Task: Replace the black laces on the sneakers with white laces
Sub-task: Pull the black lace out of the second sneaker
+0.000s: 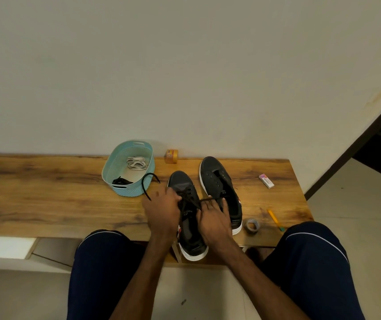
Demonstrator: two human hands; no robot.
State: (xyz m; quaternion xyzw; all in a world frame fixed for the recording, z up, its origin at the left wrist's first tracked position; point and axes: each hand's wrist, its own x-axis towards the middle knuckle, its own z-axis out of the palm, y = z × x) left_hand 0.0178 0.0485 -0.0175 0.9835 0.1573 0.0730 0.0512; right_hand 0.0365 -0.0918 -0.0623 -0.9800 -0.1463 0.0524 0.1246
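Now, at the left of our wooden table (46, 192), a teal basket (127, 191) holds the white laces (136, 163) and a loose black lace (121, 181). Just right of it, our left hand (161, 209) curls round the threaded lace (146, 181) of the nearer sneaker (191, 236), its end looping up over the basket. Our right hand (212, 218) pinches the other strand, taut. Beside it stands the unlaced sneaker (217, 179).

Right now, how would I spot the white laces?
Find the wooden bench against the wall, then the blue basket on it. The white laces lie bundled at its far end; a black lace lies at the near end.
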